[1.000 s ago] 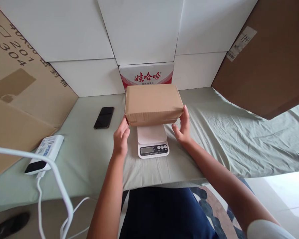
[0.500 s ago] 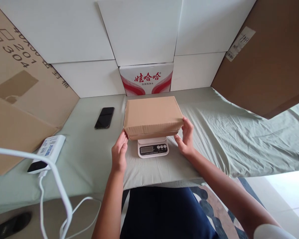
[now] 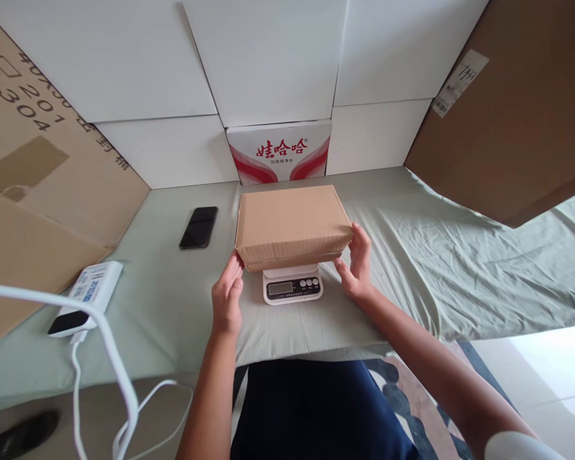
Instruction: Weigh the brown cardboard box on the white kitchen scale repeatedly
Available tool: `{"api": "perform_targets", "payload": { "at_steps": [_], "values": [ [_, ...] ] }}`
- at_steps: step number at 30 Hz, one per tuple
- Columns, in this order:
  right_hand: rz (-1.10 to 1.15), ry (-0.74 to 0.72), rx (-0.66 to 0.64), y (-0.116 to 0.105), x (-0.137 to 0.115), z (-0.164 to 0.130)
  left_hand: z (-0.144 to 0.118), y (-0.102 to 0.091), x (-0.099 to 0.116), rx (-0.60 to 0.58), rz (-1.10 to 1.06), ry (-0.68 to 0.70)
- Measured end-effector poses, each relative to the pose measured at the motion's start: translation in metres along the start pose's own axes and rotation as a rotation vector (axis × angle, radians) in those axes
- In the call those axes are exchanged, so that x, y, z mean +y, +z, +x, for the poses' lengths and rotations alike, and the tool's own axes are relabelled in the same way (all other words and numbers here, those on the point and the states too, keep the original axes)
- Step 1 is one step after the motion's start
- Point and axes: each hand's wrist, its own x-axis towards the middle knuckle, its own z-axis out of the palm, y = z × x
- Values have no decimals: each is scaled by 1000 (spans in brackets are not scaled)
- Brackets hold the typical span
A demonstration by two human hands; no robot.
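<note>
- Bare green cloth (image 3: pixel 460 268) lies open at 3 o'clock of the cardboard box (image 3: pixel 292 223).
- At 12 o'clock the red-and-white carton (image 3: pixel 278 152) stands close behind the box.
- At 9 o'clock a black phone (image 3: pixel 199 227) lies near.
- At 8 o'clock a white device (image 3: pixel 87 295) and cable (image 3: pixel 110 358) block the way.
- Leaning cardboard sheets (image 3: pixel 508 121) close both sides.

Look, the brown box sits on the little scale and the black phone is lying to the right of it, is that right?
Not quite. In the head view the cardboard box does sit on the kitchen scale, but the black phone lies to its left, not its right, on the green cloth.
</note>
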Motion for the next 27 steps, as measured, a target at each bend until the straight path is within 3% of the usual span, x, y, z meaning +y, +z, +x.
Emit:
{"api": "perform_targets", "payload": {
  "at_steps": [5,27],
  "values": [
    [13,57,11,0,-1,1,-1,5,4,-69,20,-25],
    [13,86,-17,-1,-4,3,-2,10,13,-86,64,-82]
  ]
}}
